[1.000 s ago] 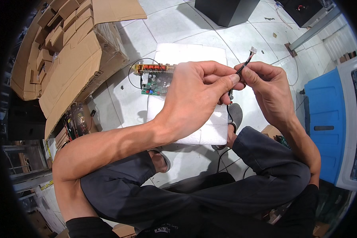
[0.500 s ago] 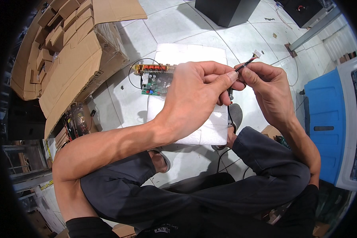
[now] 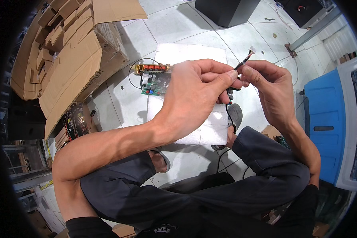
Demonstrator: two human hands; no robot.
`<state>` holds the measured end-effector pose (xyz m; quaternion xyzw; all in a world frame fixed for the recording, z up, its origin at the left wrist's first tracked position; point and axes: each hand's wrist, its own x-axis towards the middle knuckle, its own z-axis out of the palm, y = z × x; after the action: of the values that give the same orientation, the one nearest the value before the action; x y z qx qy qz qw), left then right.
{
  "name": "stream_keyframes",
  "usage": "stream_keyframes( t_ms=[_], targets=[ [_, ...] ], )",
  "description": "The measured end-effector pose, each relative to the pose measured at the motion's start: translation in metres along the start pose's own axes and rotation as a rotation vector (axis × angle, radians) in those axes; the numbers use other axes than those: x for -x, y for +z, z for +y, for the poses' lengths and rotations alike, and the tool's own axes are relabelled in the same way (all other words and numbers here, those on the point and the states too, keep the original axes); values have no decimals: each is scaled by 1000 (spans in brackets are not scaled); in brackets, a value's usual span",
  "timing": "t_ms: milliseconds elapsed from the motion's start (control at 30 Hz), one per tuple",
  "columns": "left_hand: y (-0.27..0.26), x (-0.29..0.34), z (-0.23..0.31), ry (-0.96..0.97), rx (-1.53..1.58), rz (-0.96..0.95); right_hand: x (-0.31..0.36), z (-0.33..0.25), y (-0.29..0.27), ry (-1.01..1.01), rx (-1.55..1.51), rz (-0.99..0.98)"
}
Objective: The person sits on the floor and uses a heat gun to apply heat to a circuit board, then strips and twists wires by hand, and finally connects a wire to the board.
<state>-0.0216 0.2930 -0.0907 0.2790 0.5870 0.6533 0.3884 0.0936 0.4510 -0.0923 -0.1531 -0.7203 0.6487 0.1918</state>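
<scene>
A black cable (image 3: 240,65) with a small white connector (image 3: 252,50) on its end is pinched between the thumb and fingers of my left hand (image 3: 200,89). Close to its right, my right hand (image 3: 270,85) has thumb and forefinger pressed together near the cable's upper part; whether it grips the cable itself or something small beside it is hard to make out. Below my left hand, a green circuit board (image 3: 156,84) with a gold-and-red part along its far edge lies on white foam (image 3: 190,49), partly hidden by that hand. The cable hangs down past the foam's right edge.
An open cardboard box (image 3: 73,67) full of cardboard pieces stands at the left. A blue plastic panel (image 3: 324,127) is at the right, with a black box (image 3: 226,10) at the far side. My slippered feet (image 3: 236,115) flank the foam on the tiled floor.
The cable's connector end has swung up and slightly left, now pointing more upright. My right hand has shifted a little to the right; my left hand keeps its pinch almost in place.
</scene>
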Motion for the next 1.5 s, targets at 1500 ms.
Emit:
stream_keyframes(
  t_ms=[1500],
  targets=[
    [8,-6,-3,7,49,-9,4,-1,17,68,-240,177]
  ],
)
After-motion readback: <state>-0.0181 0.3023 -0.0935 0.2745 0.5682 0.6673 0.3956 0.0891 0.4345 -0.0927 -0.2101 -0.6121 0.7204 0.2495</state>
